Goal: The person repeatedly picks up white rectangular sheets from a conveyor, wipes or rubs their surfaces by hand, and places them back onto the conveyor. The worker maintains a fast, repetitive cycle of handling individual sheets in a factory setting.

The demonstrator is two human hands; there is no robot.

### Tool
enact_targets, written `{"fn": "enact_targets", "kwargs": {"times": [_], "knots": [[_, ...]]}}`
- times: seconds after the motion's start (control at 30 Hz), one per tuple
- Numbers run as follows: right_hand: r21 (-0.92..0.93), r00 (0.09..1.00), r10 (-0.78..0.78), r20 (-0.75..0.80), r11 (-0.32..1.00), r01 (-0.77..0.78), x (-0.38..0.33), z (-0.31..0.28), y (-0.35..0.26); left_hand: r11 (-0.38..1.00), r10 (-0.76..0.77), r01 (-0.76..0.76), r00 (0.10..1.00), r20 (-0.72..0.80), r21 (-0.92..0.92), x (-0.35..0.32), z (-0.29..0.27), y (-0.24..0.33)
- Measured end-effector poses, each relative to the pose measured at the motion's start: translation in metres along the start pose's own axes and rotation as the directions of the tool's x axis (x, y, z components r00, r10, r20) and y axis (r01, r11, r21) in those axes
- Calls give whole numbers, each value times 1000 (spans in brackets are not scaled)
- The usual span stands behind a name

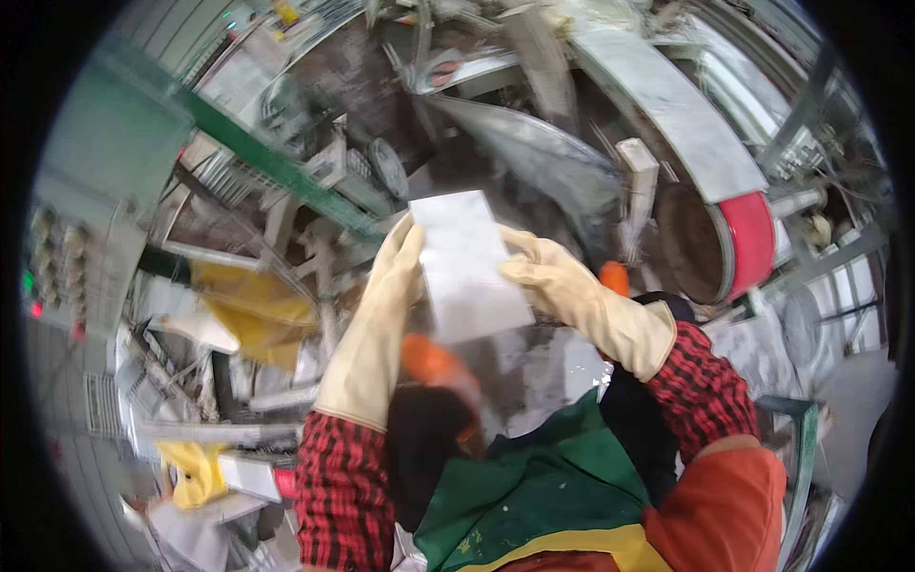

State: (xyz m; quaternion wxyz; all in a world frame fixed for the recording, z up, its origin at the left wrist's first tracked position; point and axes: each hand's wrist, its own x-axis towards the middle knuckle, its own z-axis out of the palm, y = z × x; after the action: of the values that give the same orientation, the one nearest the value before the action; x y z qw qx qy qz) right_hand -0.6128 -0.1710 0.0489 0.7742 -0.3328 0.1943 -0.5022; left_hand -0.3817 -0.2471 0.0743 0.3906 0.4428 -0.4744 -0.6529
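A plain white rectangular slab (469, 272), smooth and thin-looking, is held up in front of my body, slightly tilted. My left hand (396, 262), in a cream rubber glove, grips its left edge. On the opposite edge my right hand (553, 276), gloved the same way, is closed with the thumb lying on the slab's face. The slab hides most of the left fingers and the tips of the right ones. Red and black checked sleeves cover both forearms. What the slab is made of, I cannot tell.
At the upper right runs a pale belt (677, 114) ending at a red-rimmed drum (748, 243). A green beam (257, 148) slants across the upper left. Farther left stands a green control cabinet (124, 143). Yellow sheeting (257, 315) hangs beside metal framing. My orange boots (434, 360) show below.
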Motion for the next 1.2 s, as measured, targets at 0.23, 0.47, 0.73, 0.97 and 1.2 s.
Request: {"fn": "enact_targets", "kwargs": {"times": [0.23, 0.47, 0.73, 0.97, 1.2], "knots": [[-126, 910, -327, -256, 944, 304, 17, -69, -10, 969, -206, 149, 927, 314, 196, -10, 16, 0], [-387, 480, -643, -597, 755, 529, -43, -91, -85, 974, -155, 142, 986, 59, 178, -8, -4, 8], [-674, -53, -676, -735, 720, 165, -175, -193, -125, 971, -119, 84, 981, 151, 223, -19, -4, 13], [-614, -177, -593, -786, 782, 105, -192, -246, -113, 946, -150, 108, 982, 119, 306, -16, -5, 13], [-658, -117, -650, -751, 752, 40, -195, -262, -119, 929, -155, 96, 978, 140, 357, -15, -1, 12]]}}
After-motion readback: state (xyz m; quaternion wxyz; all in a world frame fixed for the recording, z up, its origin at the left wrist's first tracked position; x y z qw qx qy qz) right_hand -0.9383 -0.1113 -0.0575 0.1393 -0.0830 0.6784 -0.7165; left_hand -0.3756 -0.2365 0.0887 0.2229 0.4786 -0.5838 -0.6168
